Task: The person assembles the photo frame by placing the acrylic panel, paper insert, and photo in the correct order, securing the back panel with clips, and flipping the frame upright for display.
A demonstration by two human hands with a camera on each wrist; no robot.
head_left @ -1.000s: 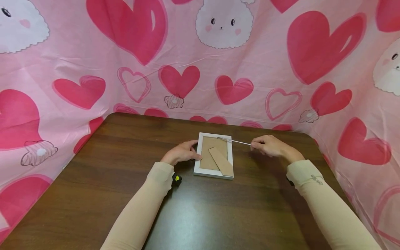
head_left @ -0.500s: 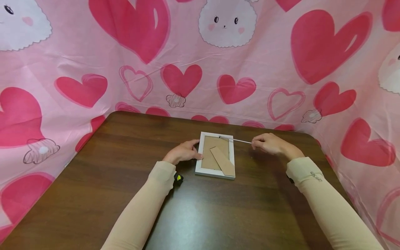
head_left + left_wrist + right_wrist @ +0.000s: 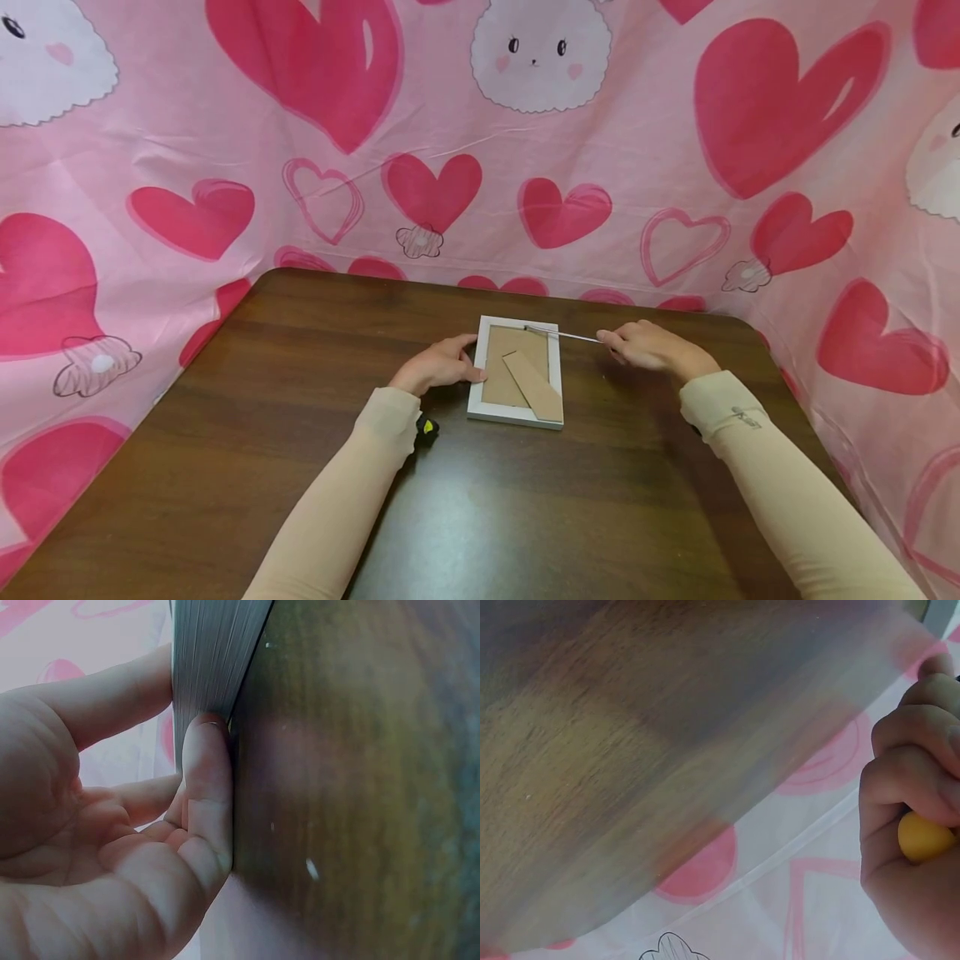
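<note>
A white picture frame point(image 3: 512, 412) lies back side up, its brown backing point(image 3: 501, 385) and slanted cardboard stand point(image 3: 534, 387) showing. My left hand point(image 3: 438, 366) grips the frame's left side, thumb on the rim; in the left wrist view the fingers of that hand point(image 3: 127, 817) touch the frame's side edge point(image 3: 217, 660). My right hand point(image 3: 651, 345) holds a tool with a thin metal shaft point(image 3: 573, 336), whose tip reaches the top of the backing. A yellow handle end point(image 3: 924, 837) pokes out of the curled right hand point(image 3: 911, 772) in the right wrist view.
The brown wooden table point(image 3: 315, 333) has rounded back corners. Pink cloth point(image 3: 465, 108) with hearts and white animal faces hangs behind it and on both sides. A black device with a yellow-green mark point(image 3: 427, 428) sits at the left wrist.
My right hand has turned slightly, its knuckles now more on top, and the sleeve has shifted a little left. The tool's tip stays at the top of the backing. The left hand keeps its grip.
</note>
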